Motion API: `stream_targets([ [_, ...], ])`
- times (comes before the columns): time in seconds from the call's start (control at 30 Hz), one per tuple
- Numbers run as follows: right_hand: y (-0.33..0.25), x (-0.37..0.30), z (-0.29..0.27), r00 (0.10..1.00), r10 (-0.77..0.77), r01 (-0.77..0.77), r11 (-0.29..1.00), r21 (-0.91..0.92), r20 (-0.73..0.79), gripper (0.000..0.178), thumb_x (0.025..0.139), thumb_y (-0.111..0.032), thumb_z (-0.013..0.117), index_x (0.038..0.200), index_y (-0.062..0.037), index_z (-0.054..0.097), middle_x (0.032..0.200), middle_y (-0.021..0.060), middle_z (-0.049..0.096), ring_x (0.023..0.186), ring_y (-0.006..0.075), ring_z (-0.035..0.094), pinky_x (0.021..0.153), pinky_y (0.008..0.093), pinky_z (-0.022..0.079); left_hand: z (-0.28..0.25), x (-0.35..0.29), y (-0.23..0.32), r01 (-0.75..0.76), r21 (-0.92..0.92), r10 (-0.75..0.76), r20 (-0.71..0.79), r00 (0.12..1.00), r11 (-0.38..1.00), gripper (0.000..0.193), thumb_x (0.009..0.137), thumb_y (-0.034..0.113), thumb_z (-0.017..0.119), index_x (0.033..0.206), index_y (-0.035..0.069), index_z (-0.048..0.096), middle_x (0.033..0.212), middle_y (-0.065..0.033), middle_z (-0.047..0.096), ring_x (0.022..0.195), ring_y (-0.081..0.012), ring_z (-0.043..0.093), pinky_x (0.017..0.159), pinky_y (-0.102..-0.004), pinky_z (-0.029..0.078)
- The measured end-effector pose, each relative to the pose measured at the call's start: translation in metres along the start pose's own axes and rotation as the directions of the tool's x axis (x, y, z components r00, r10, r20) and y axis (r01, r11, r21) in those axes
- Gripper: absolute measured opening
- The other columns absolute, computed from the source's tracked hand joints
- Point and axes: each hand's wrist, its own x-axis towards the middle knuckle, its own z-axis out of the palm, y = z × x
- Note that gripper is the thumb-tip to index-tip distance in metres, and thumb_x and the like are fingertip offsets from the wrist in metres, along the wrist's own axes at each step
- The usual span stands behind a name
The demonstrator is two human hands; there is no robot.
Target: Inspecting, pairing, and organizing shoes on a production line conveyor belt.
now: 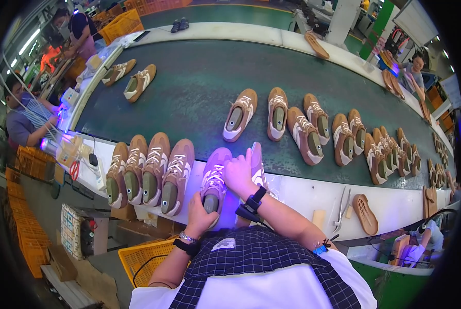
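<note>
My left hand (pixel 201 214) grips the heel end of a brown sneaker (pixel 212 177) with white laces, which looks purple under violet light. A dark green shoe last fills its opening. My right hand (pixel 240 174) is closed against the right side of this sneaker, fingers curled; what they hold, if anything, is hidden. Just right of that hand lies a second sneaker (pixel 257 159), also purple-lit and partly covered by my hand and wrist. Several brown sneakers (pixel 176 172) with lasts inside stand in a row at my left, on the white ledge.
Beyond the ledge runs a dark green conveyor belt (pixel 189 82) carrying more sneakers (pixel 241 116). On the ledge at right lie pincers (pixel 340 213), a pale block (pixel 319 218) and a tan sole (pixel 365 213). A yellow crate (pixel 133 257) is below left. Co-workers sit around the line.
</note>
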Motion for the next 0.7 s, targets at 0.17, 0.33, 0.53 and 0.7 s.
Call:
stream_targets([
  [0.17, -0.0013, 0.0050, -0.0018, 0.993, 0.065, -0.063, 0.998, -0.024, 0.094, 0.018, 0.079, -0.017, 0.056, 0.083, -0.0068, 0.071, 0.079, 0.0103, 0.068, 0.088, 0.0282, 0.062, 0.112, 0.0571, 0.017, 0.0009, -0.0003, -0.0009, 0.042, 0.009, -0.042, 0.019, 0.999, 0.999, 0.084, 0.062, 0.025, 0.072, 0.131, -0.006, 0.034, 0.116, -0.0305, 0.050, 0.110, -0.0462, 0.046, 0.097, -0.0486, 0.038],
  [0.33, -0.0018, 0.0056, -0.0029, 0.995, 0.073, -0.073, 0.997, -0.014, 0.071, 0.019, 0.079, -0.015, 0.056, 0.085, -0.0053, 0.071, 0.076, 0.0097, 0.068, 0.084, 0.0283, 0.062, 0.111, 0.0565, 0.021, 0.0028, -0.0005, -0.0014, 0.023, 0.059, -0.024, 0.004, 1.000, 0.998, 0.086, 0.063, 0.027, 0.072, 0.131, -0.008, 0.033, 0.115, -0.0317, 0.051, 0.109, -0.0467, 0.047, 0.096, -0.0487, 0.038],
  [0.53, 0.0017, 0.0044, -0.0007, 0.993, 0.069, -0.067, 0.997, -0.029, 0.091, 0.021, 0.080, -0.016, 0.054, 0.089, -0.0063, 0.071, 0.077, 0.0101, 0.069, 0.084, 0.0280, 0.063, 0.109, 0.0542, 0.025, 0.0028, -0.0012, -0.0013, -0.008, 0.055, 0.009, -0.009, 1.000, 0.998, 0.085, 0.063, 0.027, 0.071, 0.130, -0.009, 0.034, 0.114, -0.0320, 0.051, 0.108, -0.0469, 0.047, 0.096, -0.0484, 0.038],
  [0.7, 0.0024, 0.0112, -0.0044, 0.973, 0.107, -0.098, 0.994, -0.054, 0.205, 0.020, 0.081, -0.016, 0.054, 0.089, -0.0088, 0.071, 0.082, 0.0104, 0.070, 0.087, 0.0278, 0.066, 0.104, 0.0490, 0.031, 0.0003, -0.0011, 0.0019, -0.005, 0.064, 0.005, -0.002, 1.000, 0.998, 0.085, 0.062, 0.027, 0.071, 0.131, -0.009, 0.034, 0.116, -0.0317, 0.051, 0.108, -0.0469, 0.047, 0.097, -0.0483, 0.038],
])
